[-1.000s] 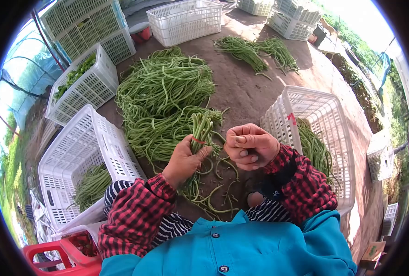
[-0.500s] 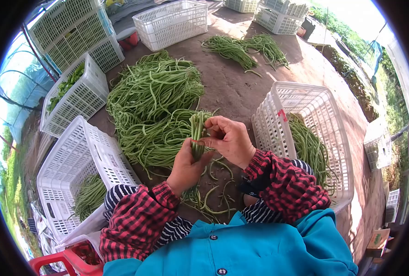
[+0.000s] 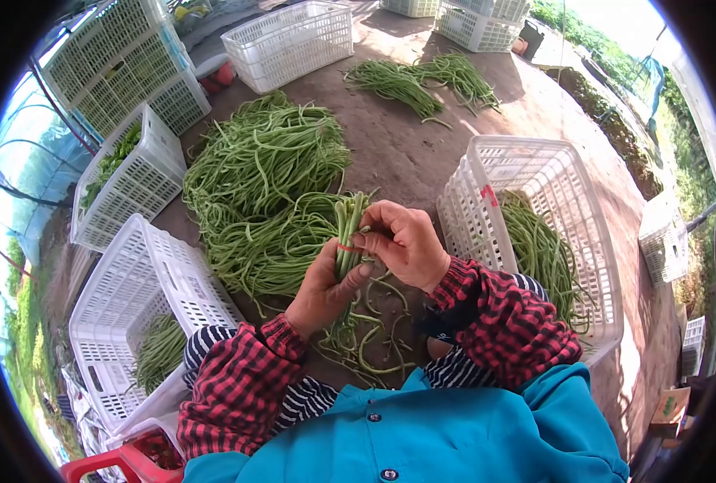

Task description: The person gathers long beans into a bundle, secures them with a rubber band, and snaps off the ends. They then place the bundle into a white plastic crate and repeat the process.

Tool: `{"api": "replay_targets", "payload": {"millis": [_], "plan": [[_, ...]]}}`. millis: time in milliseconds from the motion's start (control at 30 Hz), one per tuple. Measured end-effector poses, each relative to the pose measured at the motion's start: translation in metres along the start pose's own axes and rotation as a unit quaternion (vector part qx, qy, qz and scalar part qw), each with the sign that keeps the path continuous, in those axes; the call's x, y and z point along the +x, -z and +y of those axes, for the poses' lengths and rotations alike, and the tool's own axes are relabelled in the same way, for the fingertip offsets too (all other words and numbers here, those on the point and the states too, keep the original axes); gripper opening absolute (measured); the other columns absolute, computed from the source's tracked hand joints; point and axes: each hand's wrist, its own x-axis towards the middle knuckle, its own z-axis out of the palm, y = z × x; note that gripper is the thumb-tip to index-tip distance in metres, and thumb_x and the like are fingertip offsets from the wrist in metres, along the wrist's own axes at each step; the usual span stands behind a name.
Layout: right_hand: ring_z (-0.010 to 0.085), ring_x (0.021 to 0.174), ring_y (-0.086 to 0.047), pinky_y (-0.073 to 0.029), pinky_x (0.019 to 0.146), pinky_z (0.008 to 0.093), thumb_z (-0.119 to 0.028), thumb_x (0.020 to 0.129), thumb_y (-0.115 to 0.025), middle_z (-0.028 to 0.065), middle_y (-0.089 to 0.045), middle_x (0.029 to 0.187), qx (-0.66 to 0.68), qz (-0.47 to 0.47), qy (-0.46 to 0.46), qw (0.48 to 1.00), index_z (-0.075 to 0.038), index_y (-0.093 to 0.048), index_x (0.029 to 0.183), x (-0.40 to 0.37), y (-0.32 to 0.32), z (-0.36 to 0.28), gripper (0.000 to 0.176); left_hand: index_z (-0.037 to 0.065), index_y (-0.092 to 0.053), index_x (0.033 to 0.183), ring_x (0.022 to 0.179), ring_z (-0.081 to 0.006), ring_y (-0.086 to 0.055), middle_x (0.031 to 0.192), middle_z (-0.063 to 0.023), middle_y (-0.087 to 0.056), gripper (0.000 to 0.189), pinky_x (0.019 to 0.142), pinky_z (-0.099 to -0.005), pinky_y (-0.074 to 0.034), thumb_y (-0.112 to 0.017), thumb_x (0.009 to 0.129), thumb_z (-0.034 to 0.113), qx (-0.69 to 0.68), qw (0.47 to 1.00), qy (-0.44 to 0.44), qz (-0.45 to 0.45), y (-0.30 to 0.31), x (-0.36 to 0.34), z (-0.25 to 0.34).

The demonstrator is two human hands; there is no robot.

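Observation:
My left hand (image 3: 322, 291) is wrapped round a bunch of long green beans (image 3: 347, 216), held upright with the cut ends at the top. A thin red band (image 3: 348, 248) crosses the bunch just above my left thumb and reaches my right fingertips. My right hand (image 3: 406, 245) is closed in a pinch on this band, close against the beans. Behind the bunch spreads a large heap of loose long beans (image 3: 265, 165). Below my hands, several stray beans (image 3: 374, 354) lie on the soil.
White plastic crates holding beans stand at my left (image 3: 120, 298) and right (image 3: 563, 161). Two more bean piles (image 3: 394, 87) lie farther off. Stacked crates (image 3: 120, 60), a white crate (image 3: 289, 48) and a red bucket (image 3: 217, 76) stand behind. A red basket (image 3: 124, 457) is by my left elbow.
My right fingers have shifted slightly down against the bunch, and more of the red band shows across it. The whole view has moved slightly.

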Motion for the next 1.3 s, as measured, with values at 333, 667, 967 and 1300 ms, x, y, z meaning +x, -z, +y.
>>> {"api": "replay_targets", "payload": {"millis": [333,667,967,1300], "plan": [[0.0036,0.053,-0.045,-0.04,0.047,0.019,-0.01,0.088,-0.055,-0.0013,-0.052,0.069,0.307,0.007,-0.187,0.933,0.002,-0.052,0.095,0.006,0.003,-0.015,0.015,0.007,-0.04,0.12,0.068,-0.0078,-0.049,0.083,-0.0005,-0.051,0.034,0.062,-0.0209,-0.042,-0.047,0.093,0.025,-0.113,0.991,0.065,0.021,0.001,0.001,0.0],[0.0032,0.073,-0.053,-0.044,0.063,0.0166,0.003,0.075,-0.067,-0.0009,-0.057,0.082,0.079,0.074,-0.014,0.994,-0.001,-0.053,0.098,0.002,0.0,-0.002,0.027,0.008,-0.043,0.11,0.067,-0.0074,-0.049,0.08,-0.0004,-0.051,0.024,0.061,-0.0206,-0.042,-0.047,0.093,0.024,-0.076,0.994,0.032,0.066,0.001,0.002,-0.013],[0.0017,0.066,-0.049,-0.043,0.058,0.0167,0.004,0.071,-0.069,-0.003,-0.052,0.073,0.041,0.075,-0.008,0.996,-0.001,-0.054,0.092,0.005,0.003,-0.011,0.026,0.006,-0.044,0.107,0.07,-0.0067,-0.048,0.081,-0.0004,-0.05,0.022,0.061,-0.0209,-0.042,-0.05,0.092,0.021,-0.052,0.996,0.008,0.074,0.002,0.003,-0.013],[0.0024,0.061,-0.045,-0.037,0.051,0.0149,0.003,0.077,-0.063,-0.0041,-0.049,0.073,0.2,-0.064,-0.15,0.966,-0.003,-0.053,0.089,0.011,0.019,-0.011,0.016,0.007,-0.045,0.103,0.066,-0.0022,-0.038,0.078,0.0045,-0.046,0.02,0.058,-0.0174,-0.035,-0.056,0.089,0.018,0.001,0.996,0.023,0.085,0.005,0.001,-0.009]]}}
